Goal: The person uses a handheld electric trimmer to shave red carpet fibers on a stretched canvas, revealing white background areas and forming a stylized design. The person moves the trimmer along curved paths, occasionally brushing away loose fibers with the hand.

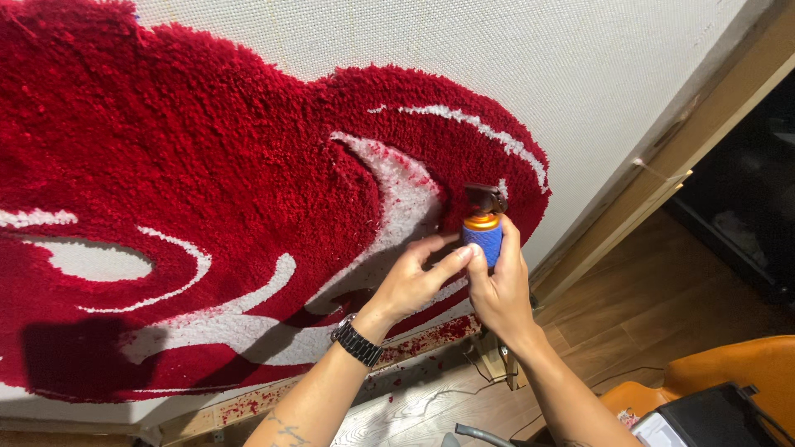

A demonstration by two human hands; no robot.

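Note:
A red and white tufted rug (207,190) hangs on a white cloth stretched over a wooden frame (662,157). My right hand (501,285) grips a small tool with a blue handle, an orange collar and a dark head (483,219), its head pressed against the red pile near the rug's right edge. My left hand (414,281), with a black watch on the wrist, rests its fingertips against the tool's blue handle and the rug's white band. The lower part of the tool is hidden by my fingers.
Red yarn fluff lies along the frame's bottom rail (414,348). An orange chair (729,372) and a dark box-like object (704,418) stand at the lower right on the wooden floor (646,306). A dark opening (745,215) is at the right.

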